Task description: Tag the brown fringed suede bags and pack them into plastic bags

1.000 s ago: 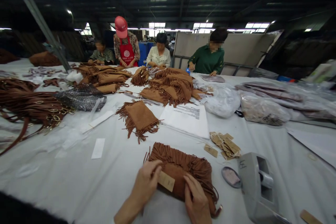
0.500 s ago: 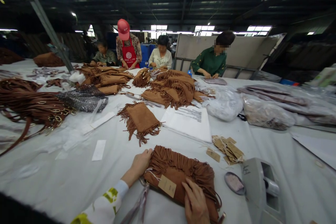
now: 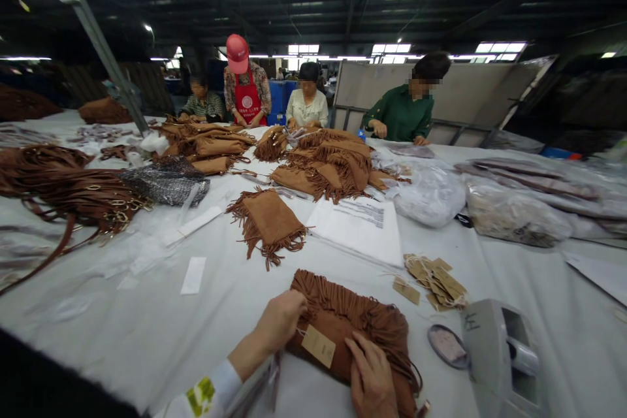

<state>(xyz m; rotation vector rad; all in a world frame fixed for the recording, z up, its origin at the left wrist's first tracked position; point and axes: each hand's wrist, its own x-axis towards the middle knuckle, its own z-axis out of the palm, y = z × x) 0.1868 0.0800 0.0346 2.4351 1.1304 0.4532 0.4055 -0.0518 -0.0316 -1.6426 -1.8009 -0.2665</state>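
Observation:
In front of me on the white-covered table lies a brown fringed suede bag (image 3: 353, 313), its fringe along the far side. A tan paper tag (image 3: 319, 345) on a white string rests on its front. My left hand (image 3: 280, 325) is closed at the bag's left end, fingertips pinched by the fringe and the tag string; exactly what they grip is partly hidden. My right hand (image 3: 373, 375) lies on the bag's right half, fingers stretched out over the suede. Beyond it is a smaller fringed bag piece (image 3: 274, 217).
Several tan tags (image 3: 437, 282) lie right of the bag, near a grey tape dispenser (image 3: 494, 353) and a small oval dish (image 3: 448, 346). White printed bags (image 3: 357, 228), piled brown bags (image 3: 333, 163) and brown straps (image 3: 73, 189) lie farther off. Several co-workers stand or sit across the table.
My left hand has moved from the bag's left edge in over its upper left corner, fingers now curled. My right hand stays on the bag. The view has shifted slightly.

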